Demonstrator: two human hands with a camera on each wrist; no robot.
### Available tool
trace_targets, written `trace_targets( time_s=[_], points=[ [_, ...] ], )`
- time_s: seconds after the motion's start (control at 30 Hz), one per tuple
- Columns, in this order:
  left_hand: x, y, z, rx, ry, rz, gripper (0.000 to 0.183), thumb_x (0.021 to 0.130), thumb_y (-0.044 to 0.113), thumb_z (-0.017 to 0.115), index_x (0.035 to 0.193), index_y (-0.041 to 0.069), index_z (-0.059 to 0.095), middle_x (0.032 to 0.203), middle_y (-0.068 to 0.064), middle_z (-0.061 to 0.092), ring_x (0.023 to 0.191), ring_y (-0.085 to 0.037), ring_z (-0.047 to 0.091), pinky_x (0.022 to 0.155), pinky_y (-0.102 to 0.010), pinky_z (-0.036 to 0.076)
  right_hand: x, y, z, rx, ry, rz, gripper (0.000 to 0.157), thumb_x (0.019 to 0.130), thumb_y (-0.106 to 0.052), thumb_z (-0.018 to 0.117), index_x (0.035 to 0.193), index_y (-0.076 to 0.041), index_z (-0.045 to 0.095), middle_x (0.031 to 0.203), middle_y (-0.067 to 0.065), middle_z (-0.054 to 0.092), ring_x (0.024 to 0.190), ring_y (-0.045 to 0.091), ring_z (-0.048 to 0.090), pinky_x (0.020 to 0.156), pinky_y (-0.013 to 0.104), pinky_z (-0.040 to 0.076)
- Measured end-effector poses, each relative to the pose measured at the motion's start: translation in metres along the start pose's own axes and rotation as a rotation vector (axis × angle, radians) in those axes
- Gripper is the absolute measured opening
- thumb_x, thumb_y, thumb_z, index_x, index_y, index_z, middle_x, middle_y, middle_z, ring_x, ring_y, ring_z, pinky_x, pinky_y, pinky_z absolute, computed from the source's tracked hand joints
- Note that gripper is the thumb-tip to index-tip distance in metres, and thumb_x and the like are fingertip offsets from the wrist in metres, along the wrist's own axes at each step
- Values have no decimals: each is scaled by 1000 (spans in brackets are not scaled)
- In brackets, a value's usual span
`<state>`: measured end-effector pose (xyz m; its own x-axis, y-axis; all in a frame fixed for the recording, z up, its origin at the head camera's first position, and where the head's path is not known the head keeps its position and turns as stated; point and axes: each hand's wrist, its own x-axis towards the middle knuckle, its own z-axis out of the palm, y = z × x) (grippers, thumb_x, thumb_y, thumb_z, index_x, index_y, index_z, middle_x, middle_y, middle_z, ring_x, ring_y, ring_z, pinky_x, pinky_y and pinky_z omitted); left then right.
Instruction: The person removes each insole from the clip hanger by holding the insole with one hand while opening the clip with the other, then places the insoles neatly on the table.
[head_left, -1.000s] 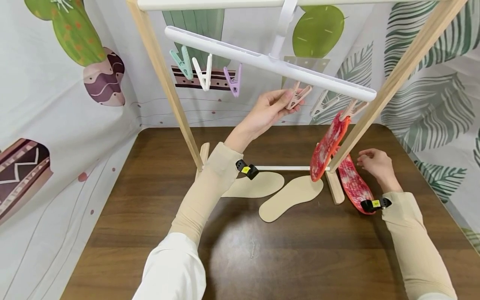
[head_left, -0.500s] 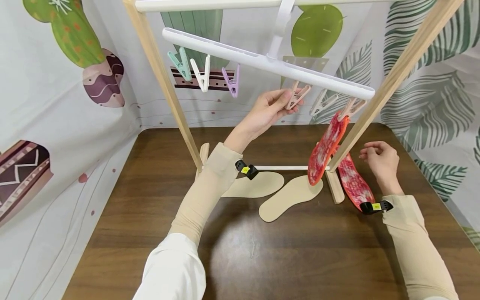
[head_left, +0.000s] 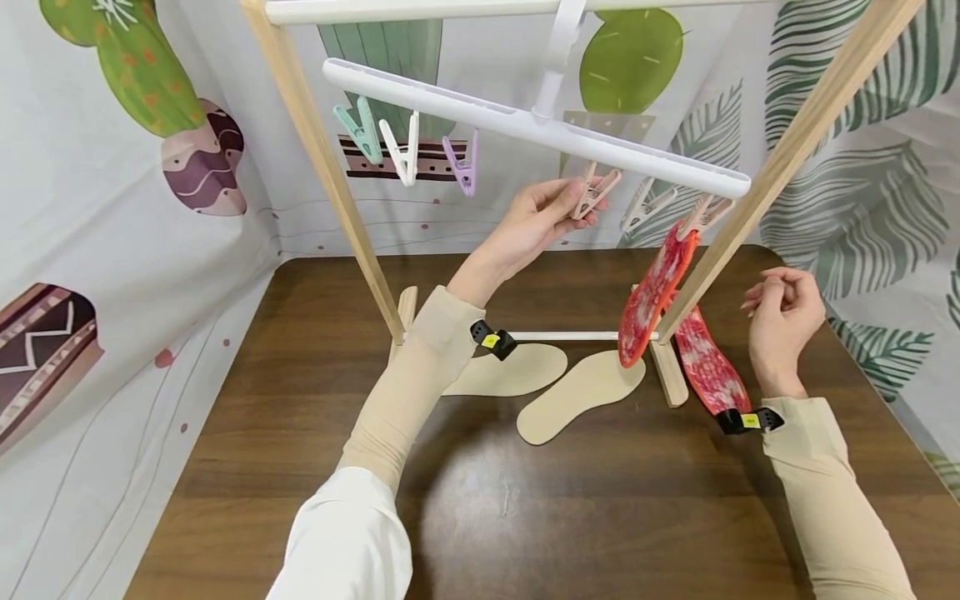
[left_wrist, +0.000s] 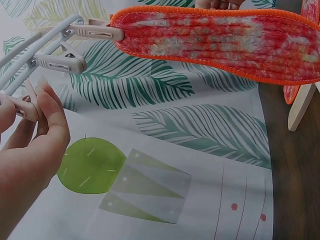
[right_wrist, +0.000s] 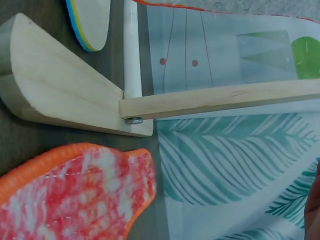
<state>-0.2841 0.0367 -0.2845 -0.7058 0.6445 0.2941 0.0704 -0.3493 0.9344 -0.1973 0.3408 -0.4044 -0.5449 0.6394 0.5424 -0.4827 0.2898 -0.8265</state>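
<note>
My left hand [head_left: 536,221] pinches a pale pink clothespin [head_left: 597,196] under a tilted white hanger bar [head_left: 480,114]. In the left wrist view, thumb and fingers close on that clothespin at the left edge. A red furry insole [head_left: 654,300] with orange edging hangs by one end from the clothespin at the bar's right end. Its match, a second red insole [head_left: 708,367], lies on the table outside the rack's right foot. Above and right of it my right hand [head_left: 787,321] hovers with loosely bent fingers, holding nothing; only a sliver shows in the right wrist view.
Two beige insoles [head_left: 581,397] lie on the brown table [head_left: 525,517], one partly behind my left wrist. The rack has wooden posts [head_left: 330,175] and feet [right_wrist: 65,85]. More clothespins hang along the bar: green [head_left: 360,129], white [head_left: 403,148], purple [head_left: 463,162]. Patterned cloth stands behind.
My right hand has drifted right and away from the red insole on the table, its fingers bending a little more. The left hand keeps its pinch on the clothespin; the hanging insole sways slightly.
</note>
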Motion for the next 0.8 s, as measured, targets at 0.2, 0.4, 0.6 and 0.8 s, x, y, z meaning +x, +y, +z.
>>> trace_targets(
  time_s=[0.2,0.4,0.6,0.8],
  points=[
    [0,1,1,-16,10,-2,37,97,11,39,122,-16,46,116,-22,54,94,-16,59,93,-29,48,-2,9,-2,-80,-2,-116,18,91,-3,45,85,-3,62,51,-8,56,40,5,49,40,14,38],
    [-1,0,0,-36,20,-18,38,97,11,38,125,-14,44,112,-16,55,89,-17,58,94,-30,48,-6,9,0,-103,-5,-159,17,91,-4,46,86,0,61,51,-10,56,40,2,49,41,12,38],
    [-1,-2,0,-20,14,-21,33,98,13,38,115,-12,51,119,-23,55,96,-15,59,92,-29,48,-13,10,2,-151,-25,-260,17,90,-4,46,86,1,62,53,-15,57,41,-3,48,41,9,36],
    [0,-2,0,-30,22,-30,32,97,12,38,114,-13,50,130,-25,48,103,-18,60,94,-30,48,-18,5,8,-145,-84,-338,19,89,-1,45,86,10,60,56,-17,56,43,-4,47,43,7,37]
  ],
)
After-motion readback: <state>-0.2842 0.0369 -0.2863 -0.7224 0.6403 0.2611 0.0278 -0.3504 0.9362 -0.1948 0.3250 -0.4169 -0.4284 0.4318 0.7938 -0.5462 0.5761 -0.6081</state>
